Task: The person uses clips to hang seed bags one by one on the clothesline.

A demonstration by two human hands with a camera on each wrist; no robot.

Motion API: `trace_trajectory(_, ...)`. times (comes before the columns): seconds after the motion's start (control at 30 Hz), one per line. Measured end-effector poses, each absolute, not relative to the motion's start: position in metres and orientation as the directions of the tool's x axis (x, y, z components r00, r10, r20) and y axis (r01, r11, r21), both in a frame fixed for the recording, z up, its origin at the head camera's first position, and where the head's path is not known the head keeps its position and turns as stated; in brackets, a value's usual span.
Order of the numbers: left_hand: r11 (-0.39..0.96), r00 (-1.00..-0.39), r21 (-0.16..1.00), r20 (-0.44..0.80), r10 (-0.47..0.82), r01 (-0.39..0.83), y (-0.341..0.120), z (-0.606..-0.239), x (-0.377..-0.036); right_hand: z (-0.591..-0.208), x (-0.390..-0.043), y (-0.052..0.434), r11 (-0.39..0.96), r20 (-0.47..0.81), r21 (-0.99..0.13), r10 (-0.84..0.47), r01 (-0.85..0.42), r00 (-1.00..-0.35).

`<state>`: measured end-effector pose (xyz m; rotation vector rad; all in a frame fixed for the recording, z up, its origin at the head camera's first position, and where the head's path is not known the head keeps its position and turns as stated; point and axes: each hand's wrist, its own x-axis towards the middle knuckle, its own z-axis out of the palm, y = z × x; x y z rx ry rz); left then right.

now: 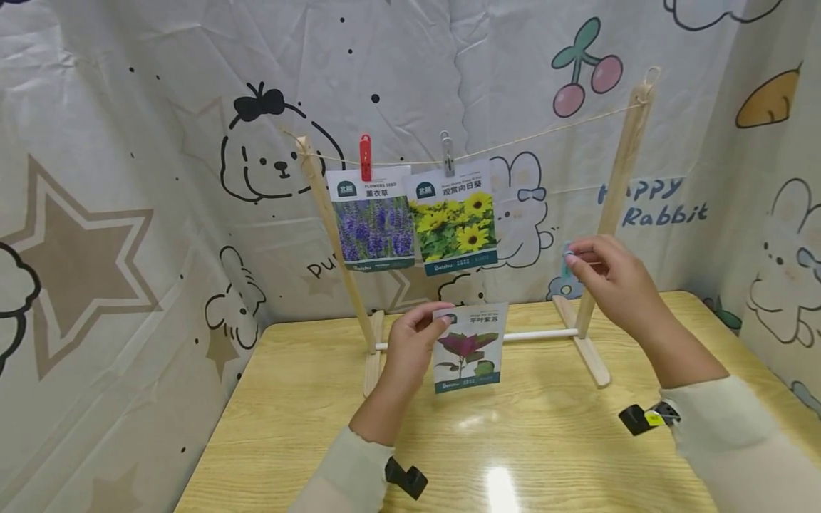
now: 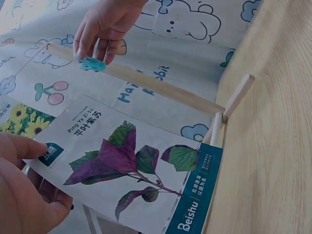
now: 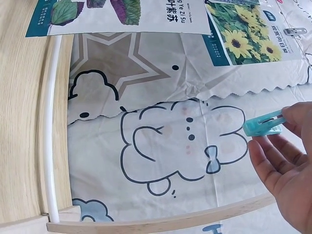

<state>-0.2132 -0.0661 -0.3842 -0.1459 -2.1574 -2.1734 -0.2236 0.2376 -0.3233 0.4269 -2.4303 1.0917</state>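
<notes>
My left hand pinches the upper left corner of a seed packet with a purple-leaved plant printed on it, held above the table. In the left wrist view, the thumb lies on the front of that packet. My right hand pinches a light blue clothespin, off to the right and below the string. From the string hang a lavender seed packet under a red clothespin and a sunflower seed packet under a grey clothespin.
Two wooden posts, the left one and the right one, carry the string. A white rod joins their feet on the wooden table. Behind stands a cartoon-printed cloth.
</notes>
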Motion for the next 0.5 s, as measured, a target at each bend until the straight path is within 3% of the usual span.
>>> trace_trajectory(0.5,0.046,-0.990,0.989,0.136,0.032,0.137,-0.060,-0.371,-0.217,-0.308,-0.227,0.233,0.627,0.584,-0.596,-0.091,-0.502,-0.806)
